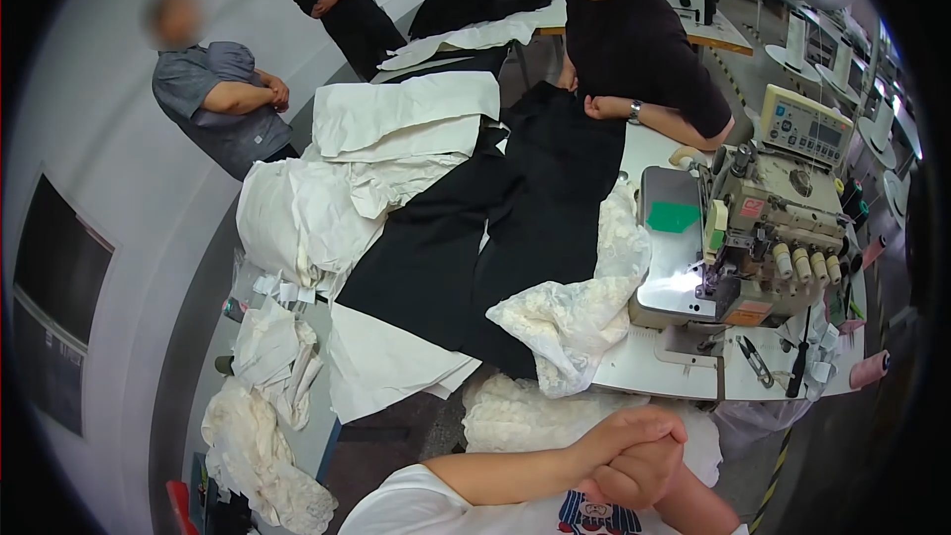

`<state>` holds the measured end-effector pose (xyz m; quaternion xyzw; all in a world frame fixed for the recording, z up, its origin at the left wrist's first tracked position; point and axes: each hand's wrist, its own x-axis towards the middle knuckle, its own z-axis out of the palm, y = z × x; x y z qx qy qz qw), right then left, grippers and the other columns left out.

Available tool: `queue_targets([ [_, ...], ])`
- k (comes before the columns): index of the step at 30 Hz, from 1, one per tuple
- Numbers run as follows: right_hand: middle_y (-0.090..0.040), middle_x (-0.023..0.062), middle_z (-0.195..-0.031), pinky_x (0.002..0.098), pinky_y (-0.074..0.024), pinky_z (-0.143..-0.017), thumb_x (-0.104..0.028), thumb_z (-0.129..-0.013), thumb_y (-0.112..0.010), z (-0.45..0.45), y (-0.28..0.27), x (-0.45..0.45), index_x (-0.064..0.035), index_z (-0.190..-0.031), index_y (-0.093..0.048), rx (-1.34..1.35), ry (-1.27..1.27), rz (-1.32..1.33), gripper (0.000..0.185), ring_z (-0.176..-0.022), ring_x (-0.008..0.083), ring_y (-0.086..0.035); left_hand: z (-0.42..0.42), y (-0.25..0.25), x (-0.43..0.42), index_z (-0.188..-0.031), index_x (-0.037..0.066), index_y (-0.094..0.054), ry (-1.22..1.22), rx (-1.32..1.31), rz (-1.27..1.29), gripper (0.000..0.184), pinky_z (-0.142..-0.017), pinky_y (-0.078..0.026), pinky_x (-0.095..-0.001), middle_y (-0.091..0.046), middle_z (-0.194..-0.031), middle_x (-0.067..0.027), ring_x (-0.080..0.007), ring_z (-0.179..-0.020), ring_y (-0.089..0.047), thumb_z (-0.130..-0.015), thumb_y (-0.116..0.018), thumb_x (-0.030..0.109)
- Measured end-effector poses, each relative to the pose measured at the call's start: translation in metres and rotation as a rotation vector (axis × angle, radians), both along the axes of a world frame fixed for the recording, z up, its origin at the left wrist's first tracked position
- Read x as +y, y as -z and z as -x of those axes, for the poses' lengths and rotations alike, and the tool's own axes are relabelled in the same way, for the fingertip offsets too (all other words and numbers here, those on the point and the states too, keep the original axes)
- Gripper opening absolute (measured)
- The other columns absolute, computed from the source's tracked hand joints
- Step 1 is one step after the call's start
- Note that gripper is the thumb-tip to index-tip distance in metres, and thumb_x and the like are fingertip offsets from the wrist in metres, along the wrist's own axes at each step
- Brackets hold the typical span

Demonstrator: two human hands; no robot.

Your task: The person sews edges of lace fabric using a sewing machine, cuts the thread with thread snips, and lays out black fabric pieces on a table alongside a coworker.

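My left hand [629, 432] and my right hand [642, 474] are clasped together in front of my chest at the bottom right. The fingers of both are closed, and no object shows in them. Just beyond them lies cream lacy fabric [540, 428]. Black trousers [436, 248] are spread over the table farther off, beside white lace fabric [570, 322]. An overlock sewing machine [783, 228] stands to the right, with thread snips [755, 362] and a black-handled screwdriver [797, 372] in front of it.
Across the table a co-worker in black [634, 50] rests a forearm near the trousers. Two more people stand at the back left. Folded white cloth [406, 114] and a white bundle [297, 218] lie left of the trousers. Pink thread cones [870, 370] are at the right.
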<state>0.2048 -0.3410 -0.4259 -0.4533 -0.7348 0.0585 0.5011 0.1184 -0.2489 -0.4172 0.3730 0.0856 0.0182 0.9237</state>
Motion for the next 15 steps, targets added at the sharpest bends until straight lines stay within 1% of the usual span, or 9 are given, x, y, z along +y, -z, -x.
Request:
queue_targets([
  [3, -0.064, 0.0097, -0.094, 0.0251, -0.0472, -0.082, -0.012, -0.079, -0.057, 0.003, 0.004, 0.004, -0.005, -0.098, -0.061, 0.027, 0.104, -0.091, 0.021, -0.095, 0.0216, -0.061, 0.0, 0.01, -0.005, -0.1, -0.001, -0.059, -0.124, -0.075, -0.023, 0.038, -0.088, -0.043, -0.0265, -0.059, -0.1, -0.0081, -0.0127, -0.093, -0.055, -0.098, -0.042, 0.033],
  [4, -0.063, 0.0103, -0.096, 0.0266, -0.0473, -0.082, -0.012, -0.078, -0.058, 0.005, 0.005, 0.005, -0.0057, -0.097, -0.061, 0.038, 0.139, -0.12, 0.021, -0.097, 0.0224, -0.06, 0.001, 0.01, -0.005, -0.1, -0.001, -0.059, -0.123, -0.07, -0.021, 0.038, -0.088, -0.043, -0.0265, -0.059, -0.1, -0.0081, -0.0127, -0.093, -0.055, -0.098, -0.042, 0.033],
  [9, -0.059, 0.0131, -0.104, 0.0338, -0.048, -0.082, -0.014, -0.074, -0.065, 0.014, 0.008, 0.008, -0.0091, -0.095, -0.06, 0.082, 0.331, -0.249, 0.022, -0.104, 0.0264, -0.056, 0.008, -0.025, 0.003, -0.112, -0.004, -0.052, -0.153, -0.033, 0.016, 0.035, -0.087, -0.042, -0.0241, -0.056, -0.1, -0.0105, -0.0123, -0.094, -0.053, -0.1, -0.035, 0.025],
  [11, -0.057, 0.0143, -0.107, 0.0367, -0.0482, -0.082, -0.014, -0.073, -0.068, 0.017, 0.009, 0.01, -0.0104, -0.093, -0.059, 0.09, 0.407, -0.302, 0.023, -0.107, 0.028, -0.054, 0.006, -0.022, 0.006, -0.116, -0.003, -0.05, -0.37, -0.22, -0.173, 0.03, -0.083, -0.043, -0.0238, -0.055, -0.097, -0.0091, -0.0113, -0.091, -0.051, -0.097, -0.039, 0.018],
  [12, -0.057, 0.0149, -0.109, 0.0381, -0.0483, -0.082, -0.015, -0.072, -0.07, 0.018, 0.01, 0.011, -0.0111, -0.093, -0.059, 0.093, 0.446, -0.33, 0.024, -0.108, 0.0288, -0.053, 0.008, -0.028, 0.01, -0.112, -0.001, -0.054, -0.519, -0.258, -0.357, 0.024, -0.078, -0.043, -0.0267, -0.054, -0.095, -0.0091, -0.0134, -0.088, -0.051, -0.092, -0.044, 0.01],
  [13, -0.057, 0.0136, -0.11, 0.0392, -0.049, -0.08, -0.014, -0.071, -0.071, 0.02, 0.01, 0.015, -0.0109, -0.092, -0.058, 0.182, 0.461, -0.308, 0.024, -0.108, 0.0288, -0.054, 0.006, -0.03, 0.016, -0.109, 0.001, -0.056, -0.683, -0.373, -0.618, 0.023, -0.078, -0.043, -0.0287, -0.054, -0.094, -0.0102, -0.0164, -0.086, -0.052, -0.09, -0.046, 0.009],
  [14, -0.057, 0.0133, -0.112, 0.038, -0.0486, -0.082, -0.017, -0.073, -0.072, 0.021, 0.013, 0.012, -0.0101, -0.094, -0.058, 0.29, 0.433, -0.052, 0.026, -0.106, 0.0283, -0.055, 0.004, -0.031, 0.022, -0.107, 0.002, -0.058, -0.845, -0.488, -0.881, 0.022, -0.077, -0.043, -0.0307, -0.055, -0.094, -0.0114, -0.0193, -0.083, -0.053, -0.088, -0.047, 0.007],
  [15, -0.056, 0.0129, -0.113, 0.0368, -0.0482, -0.083, -0.021, -0.075, -0.072, 0.024, 0.018, 0.006, -0.0093, -0.096, -0.058, 0.397, 0.4, 0.204, 0.028, -0.104, 0.0278, -0.056, 0.006, -0.037, 0.032, -0.104, 0.005, -0.061, -0.846, -0.613, -1.111, 0.023, -0.075, -0.043, -0.0365, -0.058, -0.092, -0.0128, -0.0254, -0.079, -0.054, -0.082, -0.052, 0.004],
])
